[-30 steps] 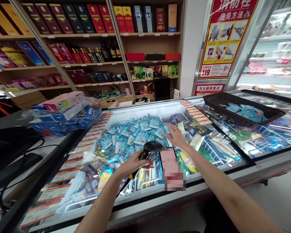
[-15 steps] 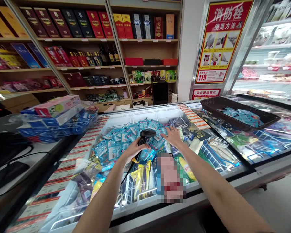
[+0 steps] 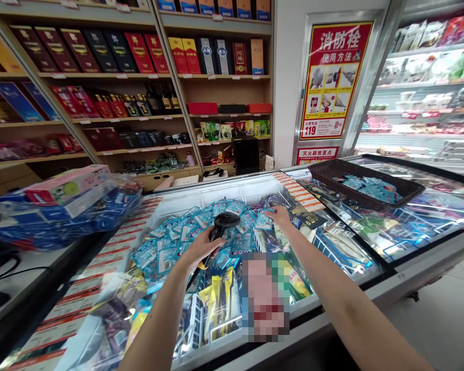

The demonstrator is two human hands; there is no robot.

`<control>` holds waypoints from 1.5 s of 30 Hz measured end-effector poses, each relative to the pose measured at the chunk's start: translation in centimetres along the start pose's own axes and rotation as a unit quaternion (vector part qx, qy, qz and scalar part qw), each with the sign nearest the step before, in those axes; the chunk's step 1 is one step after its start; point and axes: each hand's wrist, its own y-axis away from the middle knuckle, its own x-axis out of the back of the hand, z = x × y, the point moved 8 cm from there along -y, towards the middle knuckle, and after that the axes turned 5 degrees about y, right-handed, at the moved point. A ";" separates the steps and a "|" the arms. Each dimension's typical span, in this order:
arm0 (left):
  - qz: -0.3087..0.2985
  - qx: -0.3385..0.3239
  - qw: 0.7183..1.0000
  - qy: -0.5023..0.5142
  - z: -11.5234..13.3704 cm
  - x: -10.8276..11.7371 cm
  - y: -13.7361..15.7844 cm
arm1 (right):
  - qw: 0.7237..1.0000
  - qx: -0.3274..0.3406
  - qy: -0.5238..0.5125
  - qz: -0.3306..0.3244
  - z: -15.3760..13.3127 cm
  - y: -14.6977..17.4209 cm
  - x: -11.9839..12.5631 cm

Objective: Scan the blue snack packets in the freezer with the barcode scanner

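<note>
The left hand is reaching forward, clamping a black scanner over the blue packets lying on the glass-topped freezer. The right hand is reaching their right edge; I cannot tell its grip. Far right, a brown tray is holding similar packets.

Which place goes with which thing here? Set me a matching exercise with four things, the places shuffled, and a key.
Things
1. black scanner
2. right hand
3. brown tray
4. red poster

Places
A. behind the glass-topped case, upright
B. gripped in the left hand
C. at the right edge of the blue packet pile
D. on top of the glass-topped case, toward the far right

Pairs: 1-B, 2-C, 3-D, 4-A
</note>
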 end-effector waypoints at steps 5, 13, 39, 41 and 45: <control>0.055 -0.032 0.997 0.050 0.8 0.0 0.1 | 0.990 -0.018 -0.136 0.013 1.2 1.6 0.8; -0.023 -0.050 0.998 0.017 1.0 -1.9 0.0 | 0.959 -0.019 -0.278 0.056 2.3 2.0 1.2; -0.055 -0.066 0.996 -0.038 0.4 -4.5 -1.2 | 0.962 -0.015 -0.268 0.041 2.7 1.8 1.1; -0.053 -0.066 0.996 -0.030 0.6 -4.7 -1.4 | 0.962 -0.013 -0.269 0.039 2.7 1.7 1.0; -0.061 -0.073 0.995 -0.037 1.2 -5.2 -2.0 | 0.964 -0.008 -0.265 0.036 2.5 1.6 0.9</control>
